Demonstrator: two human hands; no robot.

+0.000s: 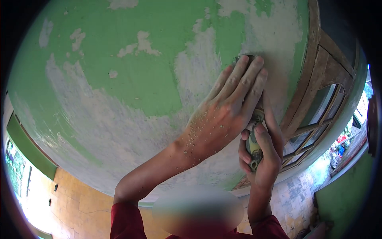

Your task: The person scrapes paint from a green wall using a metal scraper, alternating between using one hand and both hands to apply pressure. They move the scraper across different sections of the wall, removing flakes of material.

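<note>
My right hand (266,153) is closed around the worn yellow-green handle of a scraper (254,148), with the thumb along its top. The tool points up against a wall (155,75) of green paint with pale bare patches. My left hand (229,105) lies flat over the scraper's blade, fingers stretched upward and pressing toward the wall. Only a dark bit of the blade's edge shows past the fingertips; the rest is hidden. Small paint flakes cling to the back of my left hand and wrist.
A wooden window frame (304,79) with glass panes borders the wall on the right. Below lies a tiled floor (89,191), yellowish on the left. A green low wall (342,203) stands at the lower right. Bright daylight comes in at both sides.
</note>
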